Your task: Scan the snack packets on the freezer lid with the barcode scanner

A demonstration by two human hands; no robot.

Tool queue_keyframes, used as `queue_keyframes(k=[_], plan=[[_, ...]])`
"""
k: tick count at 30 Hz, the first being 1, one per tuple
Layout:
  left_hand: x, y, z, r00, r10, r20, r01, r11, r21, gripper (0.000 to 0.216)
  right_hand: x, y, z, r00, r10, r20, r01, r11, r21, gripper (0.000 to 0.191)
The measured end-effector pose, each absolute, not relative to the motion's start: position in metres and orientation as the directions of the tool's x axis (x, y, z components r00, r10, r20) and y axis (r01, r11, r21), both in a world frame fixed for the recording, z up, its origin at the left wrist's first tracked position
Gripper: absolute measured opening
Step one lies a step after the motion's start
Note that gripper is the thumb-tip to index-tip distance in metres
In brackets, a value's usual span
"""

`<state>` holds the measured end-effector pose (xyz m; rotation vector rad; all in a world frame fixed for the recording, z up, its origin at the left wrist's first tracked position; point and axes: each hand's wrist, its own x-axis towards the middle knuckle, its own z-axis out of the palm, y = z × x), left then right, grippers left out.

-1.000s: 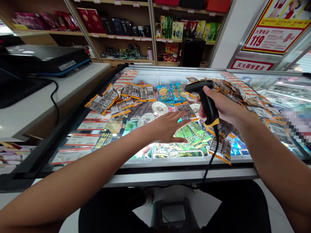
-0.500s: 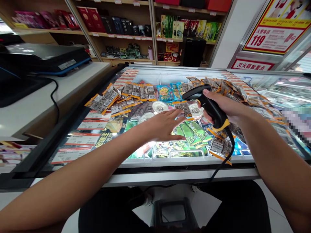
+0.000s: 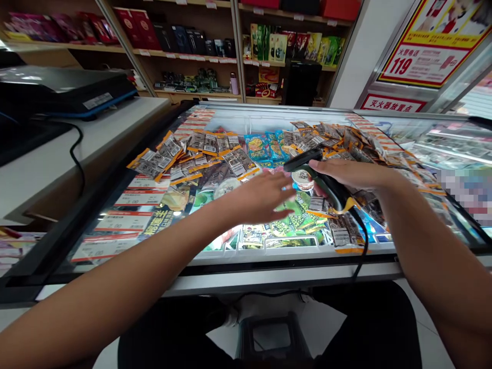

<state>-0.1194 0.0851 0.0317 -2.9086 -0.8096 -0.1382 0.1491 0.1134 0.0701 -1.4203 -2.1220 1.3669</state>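
Note:
A black barcode scanner (image 3: 303, 160) with a yellow trim and a cable is in my right hand (image 3: 348, 172), fingers wrapped round its handle. The scanner head points left, above the glass top. My left hand (image 3: 265, 199) hovers with its fingers spread and holds nothing. Just beyond it, a snack packet (image 3: 239, 162) with orange edges and a white barcode label lies on the glass. More such packets form a pile on the left (image 3: 168, 152) and a larger heap on the right (image 3: 348, 138). A few packets (image 3: 342, 233) lie below the scanner.
Under the glass of the freezer (image 3: 230, 261) are blue, green and white packs and round tubs. Price tags (image 3: 132, 197) line its left side. A counter with a scale (image 3: 88, 97) stands at left, stocked shelves behind. The scanner cable (image 3: 361, 236) hangs over the front edge.
The packet that lay between my hands now rests farther left, against the left pile. My left fingers are slightly blurred by motion. The scanner has dropped lower and tilted; its cable has swung right.

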Motion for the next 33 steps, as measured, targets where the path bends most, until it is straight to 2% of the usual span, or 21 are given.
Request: queue_keyframes(k=[1, 3, 5, 7, 11, 16, 23, 33], plan=[[-0.113, 0.078, 0.031, 0.905, 0.407, 0.123, 0.417, -0.907, -0.065, 0.046, 0.141, 0.114, 0.067, -0.527, 0.803, -0.28, 0.539, 0.061, -0.84, 0.066], [-0.105, 0.066, 0.029, 0.939, 0.31, 0.145, 0.32, -0.946, -0.049, 0.047, 0.131, 0.115, 0.063, -0.548, 0.811, -0.204, 0.401, 0.041, -0.915, 0.067], [-0.103, 0.062, 0.025, 0.933, 0.33, 0.144, 0.343, -0.937, -0.072, 0.057, 0.129, 0.116, 0.064, -0.527, 0.841, -0.12, 0.294, 0.048, -0.955, 0.067], [-0.106, 0.065, 0.022, 0.9, 0.418, 0.121, 0.43, -0.896, -0.109, 0.067, 0.131, 0.116, 0.067, -0.486, 0.869, -0.09, 0.243, 0.036, -0.969, 0.065], [-0.116, 0.081, 0.019, 0.811, 0.577, 0.1, 0.585, -0.791, -0.182, 0.081, 0.136, 0.114, 0.073, -0.409, 0.892, -0.191, 0.255, -0.089, -0.963, 0.063], [-0.12, 0.089, 0.014, 0.785, 0.613, 0.088, 0.615, -0.755, -0.228, 0.086, 0.131, 0.113, 0.068, -0.394, 0.875, -0.282, 0.276, -0.18, -0.944, 0.061], [-0.119, 0.089, 0.013, 0.77, 0.637, 0.038, 0.628, -0.745, -0.225, 0.09, 0.127, 0.108, 0.069, -0.462, 0.858, -0.224, 0.301, -0.086, -0.95, 0.061], [-0.118, 0.09, 0.017, 0.76, 0.65, 0.026, 0.64, -0.74, -0.205, 0.088, 0.128, 0.109, 0.069, -0.445, 0.865, -0.231, 0.292, -0.103, -0.951, 0.064]])
